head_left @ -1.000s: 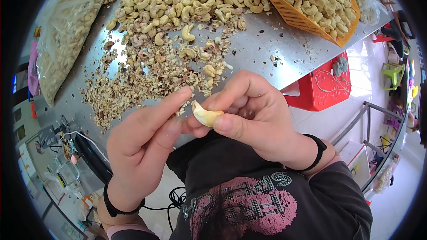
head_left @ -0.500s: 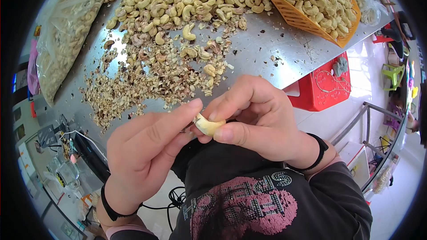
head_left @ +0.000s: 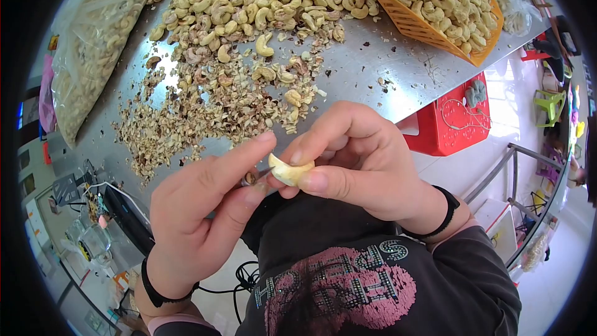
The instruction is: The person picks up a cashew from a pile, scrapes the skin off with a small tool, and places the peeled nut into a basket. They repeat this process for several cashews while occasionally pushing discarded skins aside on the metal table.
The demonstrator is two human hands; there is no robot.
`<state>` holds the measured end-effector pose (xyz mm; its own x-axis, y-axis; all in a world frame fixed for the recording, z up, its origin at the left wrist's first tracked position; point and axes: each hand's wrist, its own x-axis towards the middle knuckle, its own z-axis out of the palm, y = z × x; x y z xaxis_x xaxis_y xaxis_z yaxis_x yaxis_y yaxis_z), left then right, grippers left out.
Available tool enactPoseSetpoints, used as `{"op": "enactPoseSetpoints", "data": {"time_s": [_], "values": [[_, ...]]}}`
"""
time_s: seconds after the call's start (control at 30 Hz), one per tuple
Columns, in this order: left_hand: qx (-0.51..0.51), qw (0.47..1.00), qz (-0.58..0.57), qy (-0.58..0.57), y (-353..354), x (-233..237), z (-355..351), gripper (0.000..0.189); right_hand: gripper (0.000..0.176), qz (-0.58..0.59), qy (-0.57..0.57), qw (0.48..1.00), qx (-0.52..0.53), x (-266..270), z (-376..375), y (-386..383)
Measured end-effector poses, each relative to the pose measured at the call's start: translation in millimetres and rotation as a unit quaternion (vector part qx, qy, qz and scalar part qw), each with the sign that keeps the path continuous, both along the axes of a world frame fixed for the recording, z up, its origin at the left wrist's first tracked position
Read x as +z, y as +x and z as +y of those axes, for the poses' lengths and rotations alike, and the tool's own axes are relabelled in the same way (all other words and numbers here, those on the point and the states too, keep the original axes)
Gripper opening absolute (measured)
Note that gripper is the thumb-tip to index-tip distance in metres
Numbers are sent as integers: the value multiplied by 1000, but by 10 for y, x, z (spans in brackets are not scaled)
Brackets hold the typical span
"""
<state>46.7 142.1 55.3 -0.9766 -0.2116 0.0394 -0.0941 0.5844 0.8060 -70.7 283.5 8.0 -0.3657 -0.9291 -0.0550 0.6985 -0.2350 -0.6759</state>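
Between the thumb and fingers of my right hand (head_left: pixel 354 162) is a pale, curved cashew nut (head_left: pixel 290 171). My left hand (head_left: pixel 208 205) is closed on a small knife (head_left: pixel 250 178), mostly hidden by the fingers. Its thin metal blade points to the right and reaches the cashew's left side. The left index finger is stretched out above the knife. Both hands meet over the table's near edge, in front of a dark shirt. Just beyond them lies a spread of peeled skin flakes (head_left: pixel 186 124), and behind it a heap of cashews (head_left: pixel 249 6).
An orange plastic basket (head_left: pixel 429 31) full of pale cashews stands at the back right of the metal table (head_left: pixel 354 81). A clear bag of cashews (head_left: pixel 93 50) lies at the left. Beside the table on the right is a red stool (head_left: pixel 448 124).
My left index finger and thumb have drawn back from the cashew and parted, so the knife now shows between them. The cashew has turned slightly in my right hand.
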Motion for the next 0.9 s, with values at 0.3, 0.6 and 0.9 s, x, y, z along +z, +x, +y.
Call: {"op": "enactPoseSetpoints", "data": {"time_s": [0.3,0.6,0.9], "values": [[40,963,-88,251,31,58,-25,29,13,-14,-18,999,40,-34,1,-48],[99,909,-155,374,-1,5,-14,28,16,55,27,998,-6,-45,-31,-3],[173,924,-141,311,-11,-68,20,11,31,313,72,946,-35,-45,-24,4]]}}
